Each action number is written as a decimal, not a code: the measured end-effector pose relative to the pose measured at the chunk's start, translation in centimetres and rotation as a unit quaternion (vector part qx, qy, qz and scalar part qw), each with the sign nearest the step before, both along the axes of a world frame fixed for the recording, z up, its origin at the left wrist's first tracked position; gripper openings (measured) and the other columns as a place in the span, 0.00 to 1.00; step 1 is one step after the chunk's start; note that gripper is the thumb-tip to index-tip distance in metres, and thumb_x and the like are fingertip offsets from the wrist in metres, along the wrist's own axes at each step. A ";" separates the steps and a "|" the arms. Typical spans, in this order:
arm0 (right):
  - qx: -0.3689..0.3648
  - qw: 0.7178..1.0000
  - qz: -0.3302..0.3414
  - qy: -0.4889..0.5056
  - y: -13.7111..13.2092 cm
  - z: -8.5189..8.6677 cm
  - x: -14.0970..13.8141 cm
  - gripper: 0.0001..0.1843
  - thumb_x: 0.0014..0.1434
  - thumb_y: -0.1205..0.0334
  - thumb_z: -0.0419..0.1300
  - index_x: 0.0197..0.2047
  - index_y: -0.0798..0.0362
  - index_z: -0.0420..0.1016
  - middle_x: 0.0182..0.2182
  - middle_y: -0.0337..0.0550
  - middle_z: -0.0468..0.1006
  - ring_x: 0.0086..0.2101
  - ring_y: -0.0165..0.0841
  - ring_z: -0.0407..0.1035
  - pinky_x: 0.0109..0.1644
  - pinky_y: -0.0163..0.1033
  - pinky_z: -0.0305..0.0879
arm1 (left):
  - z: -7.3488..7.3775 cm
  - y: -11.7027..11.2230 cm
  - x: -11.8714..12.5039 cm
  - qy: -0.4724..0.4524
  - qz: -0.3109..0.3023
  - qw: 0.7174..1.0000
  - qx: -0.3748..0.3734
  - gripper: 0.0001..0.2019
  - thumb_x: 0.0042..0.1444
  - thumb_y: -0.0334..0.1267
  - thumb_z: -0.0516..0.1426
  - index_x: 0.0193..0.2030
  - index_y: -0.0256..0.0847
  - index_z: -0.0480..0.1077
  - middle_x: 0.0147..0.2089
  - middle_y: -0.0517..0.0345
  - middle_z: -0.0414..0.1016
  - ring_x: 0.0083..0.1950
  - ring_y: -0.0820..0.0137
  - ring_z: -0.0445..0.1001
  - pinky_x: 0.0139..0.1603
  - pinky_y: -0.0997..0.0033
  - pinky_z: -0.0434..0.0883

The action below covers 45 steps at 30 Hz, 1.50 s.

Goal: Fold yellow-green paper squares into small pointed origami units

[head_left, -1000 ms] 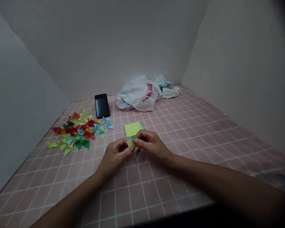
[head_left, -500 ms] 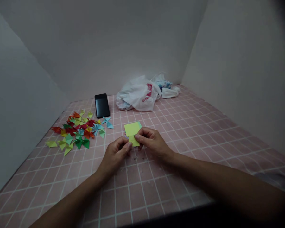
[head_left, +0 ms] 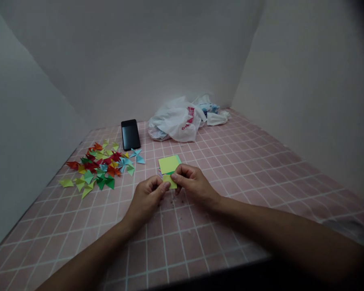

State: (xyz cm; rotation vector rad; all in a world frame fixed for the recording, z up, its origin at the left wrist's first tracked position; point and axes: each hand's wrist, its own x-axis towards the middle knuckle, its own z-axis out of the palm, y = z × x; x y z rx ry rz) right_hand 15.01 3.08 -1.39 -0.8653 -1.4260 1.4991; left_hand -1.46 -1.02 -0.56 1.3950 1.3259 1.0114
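Note:
A small yellow-green folded paper piece (head_left: 170,181) is pinched between both my hands just above the pink tiled surface (head_left: 200,242). My left hand (head_left: 147,197) grips its left edge with thumb and forefinger. My right hand (head_left: 192,183) holds its right side, fingers curled. Just behind the piece lies a small stack of paper squares (head_left: 169,163), yellow-green on top with other colours under it.
A heap of several folded paper shapes (head_left: 98,167) in red, green, yellow and blue lies at the left. A black phone (head_left: 130,134) lies face up behind it. Crumpled white plastic bags (head_left: 182,119) sit against the back wall. White walls close in on three sides.
The folded piece has shifted slightly between my fingers; one second ago it was more hidden under my fingertips, now more of it shows. Both hands stay in about the same place.

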 end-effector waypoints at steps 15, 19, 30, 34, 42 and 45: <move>-0.027 0.996 0.081 -0.016 0.7 0.0 0.3 0.16 0.56 0.52 0.64 0.26 0.53 0.69 0.17 0.33 0.69 0.18 0.25 0.63 0.22 0.31 0.59 | 0.1 0.5 -0.4 -0.083 -0.013 0.996 -0.036 0.15 0.51 0.48 0.66 0.25 0.40 0.70 0.22 0.63 0.69 0.23 0.74 0.65 0.25 0.75 0.61; 0.001 0.999 0.046 -0.024 0.6 0.2 0.1 0.21 0.62 0.48 0.58 0.25 0.53 0.67 0.17 0.35 0.69 0.19 0.25 0.64 0.24 0.32 0.60 | 0.2 0.3 -0.3 -0.097 0.030 0.995 -0.020 0.15 0.53 0.47 0.65 0.25 0.39 0.71 0.23 0.62 0.70 0.24 0.74 0.65 0.26 0.75 0.61; 0.076 0.990 0.057 -0.109 0.6 0.3 0.4 0.13 0.62 0.58 0.57 0.26 0.52 0.65 0.18 0.34 0.68 0.21 0.27 0.62 0.26 0.33 0.57 | 0.2 0.4 -0.7 -0.068 0.023 0.997 0.038 0.13 0.59 0.45 0.60 0.28 0.39 0.73 0.25 0.60 0.73 0.29 0.71 0.71 0.35 0.72 0.67; 0.157 0.972 0.071 -0.162 1.2 0.9 0.7 0.13 0.61 0.61 0.57 0.25 0.53 0.65 0.20 0.35 0.66 0.23 0.27 0.60 0.29 0.35 0.54 | 0.6 0.5 -0.7 -0.039 0.011 0.998 0.040 0.12 0.56 0.46 0.62 0.29 0.38 0.74 0.26 0.60 0.73 0.28 0.72 0.70 0.32 0.73 0.66; 0.064 0.994 0.065 -0.066 0.1 0.2 -0.2 0.12 0.62 0.55 0.57 0.31 0.52 0.66 0.22 0.34 0.68 0.22 0.27 0.61 0.27 0.34 0.56 | 0.0 0.2 -0.3 -0.063 0.054 0.995 0.063 0.10 0.57 0.43 0.62 0.30 0.39 0.72 0.24 0.63 0.74 0.26 0.73 0.72 0.31 0.74 0.69; 0.021 0.996 0.070 -0.046 0.0 -0.2 -0.5 0.13 0.57 0.55 0.62 0.29 0.51 0.63 0.21 0.34 0.67 0.22 0.26 0.59 0.25 0.34 0.54 | -0.1 0.2 -0.2 -0.097 0.058 0.992 0.059 0.08 0.56 0.42 0.62 0.34 0.40 0.72 0.29 0.63 0.75 0.28 0.73 0.74 0.32 0.73 0.71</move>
